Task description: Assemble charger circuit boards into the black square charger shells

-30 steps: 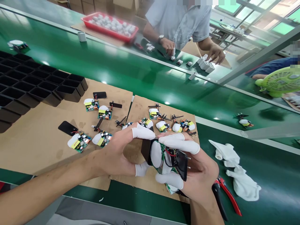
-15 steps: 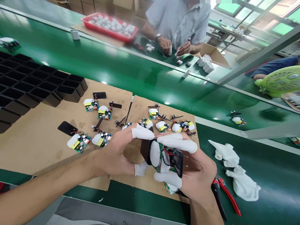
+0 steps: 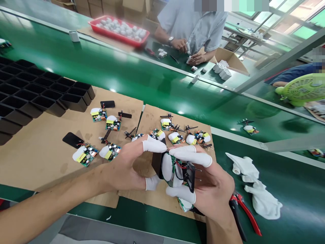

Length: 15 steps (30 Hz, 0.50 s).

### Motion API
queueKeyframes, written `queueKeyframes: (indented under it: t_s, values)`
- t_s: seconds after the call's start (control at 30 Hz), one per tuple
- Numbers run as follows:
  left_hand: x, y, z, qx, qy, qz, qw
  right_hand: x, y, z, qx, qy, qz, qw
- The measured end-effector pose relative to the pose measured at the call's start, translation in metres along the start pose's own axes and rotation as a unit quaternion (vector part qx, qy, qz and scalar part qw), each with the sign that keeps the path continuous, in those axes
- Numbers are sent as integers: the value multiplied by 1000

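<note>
Both my hands wear white finger cots and meet low in the middle. My left hand (image 3: 128, 166) pinches a black charger shell (image 3: 157, 164) between thumb and forefinger. My right hand (image 3: 213, 188) grips a green circuit board (image 3: 175, 171) with red and black wires and a black plug plate (image 3: 190, 176) with metal pins. The board's end sits at the mouth of the shell. Several more circuit boards (image 3: 109, 150) lie loose on the brown cardboard mat (image 3: 38, 152) beyond my hands.
A black tray of cells (image 3: 30, 95) lies far left. Red-handled pliers (image 3: 243, 213) and white gloves (image 3: 256, 189) rest at the right on the green conveyor belt (image 3: 152, 81). Across it a person (image 3: 193, 23) handles white parts beside a red tray (image 3: 119, 28). A green fan (image 3: 302, 89) stands far right.
The plug plate in my right hand has tilted up toward the shell. Items on the belt have drifted left. The person opposite has drawn both hands together.
</note>
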<state>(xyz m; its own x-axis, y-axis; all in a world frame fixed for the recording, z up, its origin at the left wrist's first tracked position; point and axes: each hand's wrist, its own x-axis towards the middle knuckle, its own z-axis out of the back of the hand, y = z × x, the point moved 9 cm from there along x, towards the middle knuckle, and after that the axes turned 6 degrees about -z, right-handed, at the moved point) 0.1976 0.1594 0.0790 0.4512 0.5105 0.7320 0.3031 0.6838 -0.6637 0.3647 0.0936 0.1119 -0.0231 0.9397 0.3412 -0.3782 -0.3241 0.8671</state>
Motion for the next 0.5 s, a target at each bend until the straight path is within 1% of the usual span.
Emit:
queueKeyframes:
  t_s: [0.17, 0.5]
  values:
    - [-1, 2, 2, -12, -20, -17, 1000, -2, -1, 0, -7, 4, 12, 1000]
    - [-2, 5, 2, -25, -21, -6, 999, 1, 3, 2, -27, -5, 27, 999]
